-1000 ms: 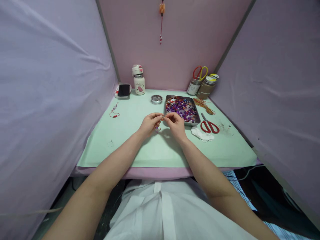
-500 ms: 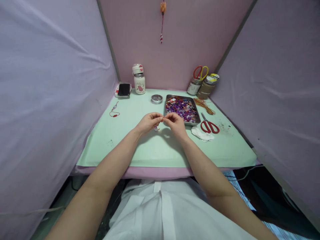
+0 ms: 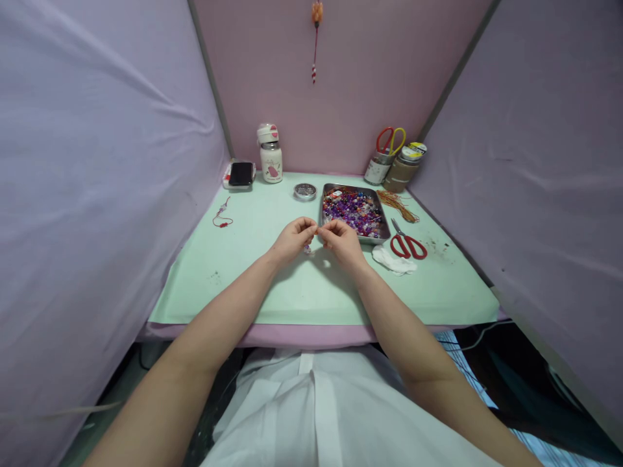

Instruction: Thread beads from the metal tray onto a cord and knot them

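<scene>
My left hand (image 3: 294, 240) and my right hand (image 3: 343, 244) meet above the table, thumb and fingertips of each pinched together. A thin beaded cord appears to be held between them, with a reddish bit at the fingertips. Its small cluster of clear and purple beads (image 3: 307, 249) dangles just under my left fingers. Most of the cord is hidden by the fingers. Right behind my right hand is a metal tray (image 3: 389, 235) full of purple, orange and clear beads (image 3: 354, 209).
Red-handled scissors (image 3: 409, 246) and a crumpled white cloth (image 3: 393, 261) lie at right, below a bundle of brown cords (image 3: 399, 206). Farther back stand jars (image 3: 402, 174), a round tin (image 3: 305, 191), a bottle (image 3: 271, 162) and a phone (image 3: 242, 174). A beaded red cord (image 3: 223, 224) lies left.
My left hand has shifted slightly to the right, and the dangling beads have moved right with it. My right hand stays almost in place, still pinching at the same spot.
</scene>
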A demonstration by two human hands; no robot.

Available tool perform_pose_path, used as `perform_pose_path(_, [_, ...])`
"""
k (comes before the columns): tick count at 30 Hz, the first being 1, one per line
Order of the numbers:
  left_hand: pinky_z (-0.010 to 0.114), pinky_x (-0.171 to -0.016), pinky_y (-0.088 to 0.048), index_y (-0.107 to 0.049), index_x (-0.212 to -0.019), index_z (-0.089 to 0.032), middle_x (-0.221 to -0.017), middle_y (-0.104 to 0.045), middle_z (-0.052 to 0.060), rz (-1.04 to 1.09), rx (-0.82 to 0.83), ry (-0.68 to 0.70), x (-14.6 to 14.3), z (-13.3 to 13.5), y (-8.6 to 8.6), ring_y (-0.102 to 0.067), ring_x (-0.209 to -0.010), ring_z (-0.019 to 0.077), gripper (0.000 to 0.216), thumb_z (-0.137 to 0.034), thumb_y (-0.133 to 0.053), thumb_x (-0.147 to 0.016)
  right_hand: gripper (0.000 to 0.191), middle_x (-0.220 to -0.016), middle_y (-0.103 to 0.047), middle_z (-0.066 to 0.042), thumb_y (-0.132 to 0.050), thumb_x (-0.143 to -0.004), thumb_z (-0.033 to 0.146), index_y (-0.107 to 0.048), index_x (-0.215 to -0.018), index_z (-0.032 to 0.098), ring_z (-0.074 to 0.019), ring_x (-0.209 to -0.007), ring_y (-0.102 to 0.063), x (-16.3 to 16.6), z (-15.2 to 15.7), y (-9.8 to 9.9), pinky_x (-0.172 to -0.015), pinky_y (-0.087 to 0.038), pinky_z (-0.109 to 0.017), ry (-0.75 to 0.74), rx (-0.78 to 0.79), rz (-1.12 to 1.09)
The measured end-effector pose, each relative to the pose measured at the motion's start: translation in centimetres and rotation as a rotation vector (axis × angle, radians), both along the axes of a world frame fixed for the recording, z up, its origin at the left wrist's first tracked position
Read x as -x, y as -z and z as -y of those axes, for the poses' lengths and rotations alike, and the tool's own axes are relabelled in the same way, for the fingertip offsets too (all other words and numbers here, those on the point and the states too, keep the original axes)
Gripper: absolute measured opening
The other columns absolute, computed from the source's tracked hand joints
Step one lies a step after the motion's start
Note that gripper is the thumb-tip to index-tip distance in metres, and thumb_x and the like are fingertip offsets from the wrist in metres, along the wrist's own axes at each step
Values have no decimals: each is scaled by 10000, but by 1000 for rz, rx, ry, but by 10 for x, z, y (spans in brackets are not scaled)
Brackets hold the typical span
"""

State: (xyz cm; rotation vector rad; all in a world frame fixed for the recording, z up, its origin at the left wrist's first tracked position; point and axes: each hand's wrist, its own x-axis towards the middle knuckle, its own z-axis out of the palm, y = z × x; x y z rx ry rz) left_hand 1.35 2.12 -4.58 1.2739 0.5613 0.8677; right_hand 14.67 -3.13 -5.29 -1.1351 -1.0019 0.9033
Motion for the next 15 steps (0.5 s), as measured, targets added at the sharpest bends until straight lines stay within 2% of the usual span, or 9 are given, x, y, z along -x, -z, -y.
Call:
perform_pose_path(3, [174,-471,-284,-547,-760,-173,-584,-440,-42,1,14,-23,-1,2,-1,-361,-500,60,195,-302,-693,-763,255,-551,-481,48,-746,-619,351,-543,-653,200,-80,-507,-400,1,1,-2,-462,-299,-215,-10,79,-86])
perform_pose_path(7, [173,-464,-279,-530,-760,-173,-647,-504,-23,23,22,-42,-2,2,-3,-354,-492,51,162,-268,-657,-789,257,-543,-450,52,-755,-576,309,-531,-635,196,-75,-512,-388,2,4,-7,-424,-228,-191,-51,172,-185])
perform_pose_path(15, [173,-444,-256,-526,-788,-165,-730,-572,-5,42,46,-46,0,-2,2,-334,-474,34,155,-264,-646,-790,285,-556,-461,56,-754,-564,275,-492,-638,191,-52,-490,-348,0,4,-9,-402,-177,-172,-121,232,-293])
